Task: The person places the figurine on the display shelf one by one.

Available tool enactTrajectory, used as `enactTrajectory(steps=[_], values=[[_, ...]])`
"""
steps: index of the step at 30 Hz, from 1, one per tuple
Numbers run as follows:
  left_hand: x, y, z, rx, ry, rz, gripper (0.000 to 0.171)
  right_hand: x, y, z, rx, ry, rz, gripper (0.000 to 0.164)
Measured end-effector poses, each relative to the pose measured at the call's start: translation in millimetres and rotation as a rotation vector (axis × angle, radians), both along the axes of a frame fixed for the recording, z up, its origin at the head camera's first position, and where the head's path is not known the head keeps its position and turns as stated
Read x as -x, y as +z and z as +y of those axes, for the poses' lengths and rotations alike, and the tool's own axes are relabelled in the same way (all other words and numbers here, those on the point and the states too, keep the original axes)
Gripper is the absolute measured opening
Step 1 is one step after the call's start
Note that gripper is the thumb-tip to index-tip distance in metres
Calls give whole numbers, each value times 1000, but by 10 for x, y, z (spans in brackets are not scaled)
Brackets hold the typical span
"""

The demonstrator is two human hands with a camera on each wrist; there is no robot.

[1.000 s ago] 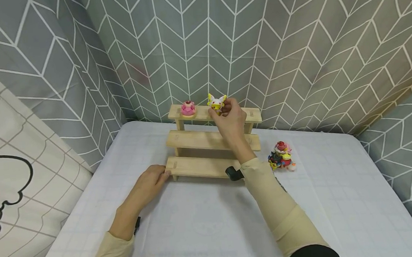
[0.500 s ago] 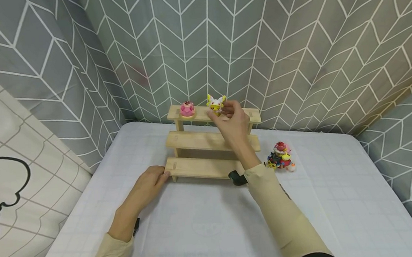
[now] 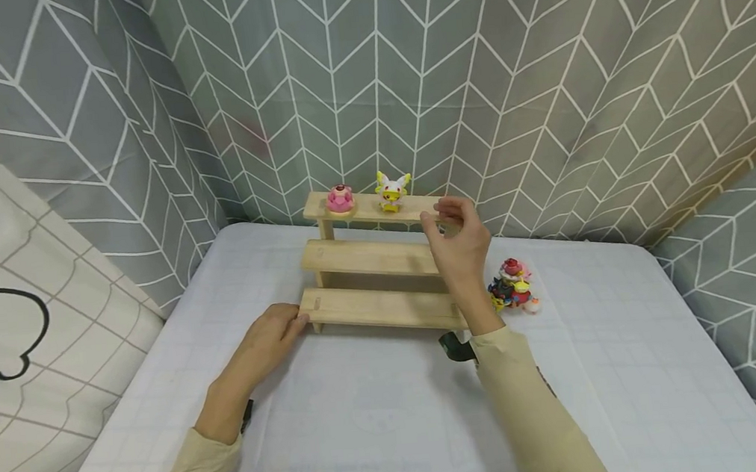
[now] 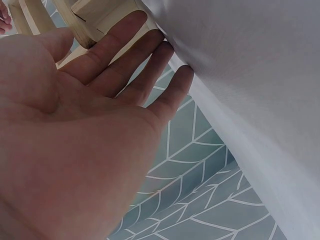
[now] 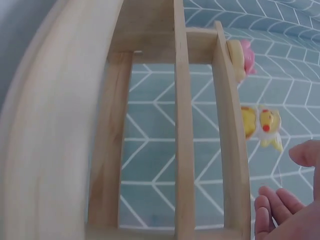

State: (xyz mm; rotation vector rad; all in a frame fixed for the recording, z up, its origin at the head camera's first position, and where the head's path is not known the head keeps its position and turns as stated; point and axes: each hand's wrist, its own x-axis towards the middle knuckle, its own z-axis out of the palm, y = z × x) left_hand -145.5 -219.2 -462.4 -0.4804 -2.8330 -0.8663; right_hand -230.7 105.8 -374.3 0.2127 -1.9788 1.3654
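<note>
A small yellow figurine with a white eared hood (image 3: 391, 192) stands on the top step of a three-step wooden rack (image 3: 380, 256), right of a pink figurine (image 3: 339, 199). My right hand (image 3: 461, 244) is apart from both figurines, over the rack's right end; thumb and fingers are spread with nothing between them. In the right wrist view the hooded figurine (image 5: 261, 125) stands a short way off from my fingertips (image 5: 296, 152). My left hand (image 3: 271, 344) touches the left end of the lowest step, its fingers fairly straight in the left wrist view (image 4: 120, 75).
Several small colourful figurines (image 3: 513, 285) stand bunched together on the white-covered table (image 3: 379, 408), right of the rack. Grey patterned curtain (image 3: 418, 75) hangs close behind the rack and along the sides.
My right hand has let go of the hooded figurine and drawn back to the right. The figurine stays on the top step. My left hand keeps its place at the rack.
</note>
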Motion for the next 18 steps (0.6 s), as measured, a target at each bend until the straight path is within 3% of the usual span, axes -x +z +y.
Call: enactTrajectory(steps=[7,18], values=[[7,5,-5,5,0,-11,21,-123,-49,216,69,-41,57,26],[9,-1,-10,11,-5,-18,22,-497,22,291,141,-57,20,23]])
